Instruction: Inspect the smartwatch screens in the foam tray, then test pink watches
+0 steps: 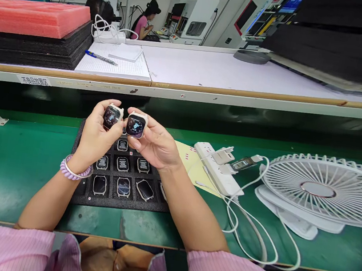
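Observation:
My left hand (97, 130) is closed round a smartwatch case (112, 117) without a strap, its dark screen lit with small white text and an icon. Right beside it, my right hand (156, 143) grips a second smartwatch case (136, 125) by its edges, with a similar lit screen. Both are held up above a black foam tray (107, 201), whose compartments hold several more watch cases. Some in the tray show lines of white text, such as one watch (122, 163); the front row, with a tilted watch (145, 190), looks dark. My forearms and hands cover parts of the tray.
A white power strip (218, 170) with plugs and looping cables lies right of the tray on yellow paper (187, 154). A white fan (318, 190) stands farther right. Above, a shelf (190, 67) bears red foam (36, 16), a pen (101, 57) and black stacks (340, 54). People sit beyond.

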The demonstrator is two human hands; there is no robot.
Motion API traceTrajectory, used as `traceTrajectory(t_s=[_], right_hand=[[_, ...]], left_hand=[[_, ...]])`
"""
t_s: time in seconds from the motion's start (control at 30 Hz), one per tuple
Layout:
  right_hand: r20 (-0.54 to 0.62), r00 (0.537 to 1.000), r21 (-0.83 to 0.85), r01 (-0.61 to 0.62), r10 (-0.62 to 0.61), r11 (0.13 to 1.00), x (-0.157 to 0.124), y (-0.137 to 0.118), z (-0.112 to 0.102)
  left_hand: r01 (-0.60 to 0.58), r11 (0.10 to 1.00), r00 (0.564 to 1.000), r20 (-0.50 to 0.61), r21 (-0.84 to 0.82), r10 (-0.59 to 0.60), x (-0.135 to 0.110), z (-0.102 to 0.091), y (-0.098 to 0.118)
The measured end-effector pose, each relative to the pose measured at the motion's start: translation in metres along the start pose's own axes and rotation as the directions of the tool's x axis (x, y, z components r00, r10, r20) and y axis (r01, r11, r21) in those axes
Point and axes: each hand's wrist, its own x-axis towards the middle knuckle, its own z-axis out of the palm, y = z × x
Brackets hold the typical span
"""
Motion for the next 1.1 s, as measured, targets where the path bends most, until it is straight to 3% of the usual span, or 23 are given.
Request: traceTrajectory(t_s=[0.43, 0.63, 0.77, 0.93, 1.1], right_hand=[[-0.039, 0.999, -0.083, -0.013, 0.010, 0.996, -0.001, 0.000, 0.001], [-0.017, 1.000, -0.049, -0.017, 0.017, 0.999, 0.000, -0.001, 0.001], [-0.105, 0.994, -0.087, -0.040, 0.031, 0.995, 0.003, -0.002, -0.009], [-0.192, 0.981, -0.152, 0.002, -0.031, 0.988, 0.005, -0.007, -0.021], [-0.180, 0.981, -0.144, 0.039, -0.065, 0.989, 0.005, -0.011, -0.019]], left_hand=[[0.031, 1.000, 1.000, -0.005, 0.005, -0.031, -0.001, -0.001, 0.002], [0.012, 0.994, 1.000, -0.021, 0.104, -0.010, 0.002, -0.005, -0.003], [0.098, 0.995, 0.995, -0.021, -0.007, -0.098, 0.007, -0.004, -0.012], [0.277, 0.938, 0.961, 0.078, -0.209, -0.266, 0.010, -0.001, -0.015], [0.284, 0.915, 0.958, 0.108, -0.287, -0.264, 0.010, 0.000, -0.012]])
